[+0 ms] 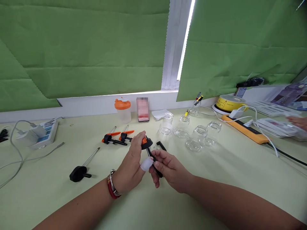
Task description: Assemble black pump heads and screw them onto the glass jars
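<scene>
My left hand (130, 167), its thumb wrapped in something white, holds a black and orange lid part (146, 142) with a thin metal rod below it. Pinched in the fingers of my right hand (170, 167) is a black stick-like piece (157, 171) close against that rod. Whether the two are joined is hidden by the fingers. A small black bent part (161, 146) lies just beyond my right hand. Left of my hands are two black and orange assemblies (112, 139) with rods, and a black part with a long metal rod (80, 173).
Several clear glass jars (193, 144) stand right of centre, one at the back holding tools. An orange-lidded cup (123, 110) and a phone (143, 110) stand by the wall. Power strips (244, 129) with cables lie at both sides. Another person's hand (298, 122) shows at far right.
</scene>
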`<state>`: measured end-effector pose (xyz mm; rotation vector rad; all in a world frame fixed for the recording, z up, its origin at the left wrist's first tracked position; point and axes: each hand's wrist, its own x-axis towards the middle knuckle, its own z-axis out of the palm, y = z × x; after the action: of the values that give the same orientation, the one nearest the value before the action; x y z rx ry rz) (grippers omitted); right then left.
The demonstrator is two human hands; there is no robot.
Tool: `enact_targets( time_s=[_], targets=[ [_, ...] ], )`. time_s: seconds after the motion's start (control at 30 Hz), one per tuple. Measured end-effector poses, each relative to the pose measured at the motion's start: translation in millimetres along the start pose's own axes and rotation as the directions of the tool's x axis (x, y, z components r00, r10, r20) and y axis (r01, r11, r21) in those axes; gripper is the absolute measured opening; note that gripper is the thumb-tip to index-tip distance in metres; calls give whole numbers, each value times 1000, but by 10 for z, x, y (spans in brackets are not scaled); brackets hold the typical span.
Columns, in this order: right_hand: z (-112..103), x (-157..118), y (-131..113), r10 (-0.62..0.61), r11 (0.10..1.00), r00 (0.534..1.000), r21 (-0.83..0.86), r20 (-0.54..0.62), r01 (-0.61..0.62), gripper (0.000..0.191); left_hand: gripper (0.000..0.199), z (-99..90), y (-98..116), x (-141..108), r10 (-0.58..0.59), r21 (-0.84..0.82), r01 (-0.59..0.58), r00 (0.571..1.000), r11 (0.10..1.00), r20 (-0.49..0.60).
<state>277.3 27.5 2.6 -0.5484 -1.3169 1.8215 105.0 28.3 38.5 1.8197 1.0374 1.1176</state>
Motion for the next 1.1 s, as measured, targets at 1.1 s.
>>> enact_targets(
  time_s=[1.1],
  targets=[
    [-193, -7, -108, 184, 981, 974, 29, 130, -189, 31, 4, -233, 149, 101, 117, 324, -236, 931, 916, 347]
  ],
)
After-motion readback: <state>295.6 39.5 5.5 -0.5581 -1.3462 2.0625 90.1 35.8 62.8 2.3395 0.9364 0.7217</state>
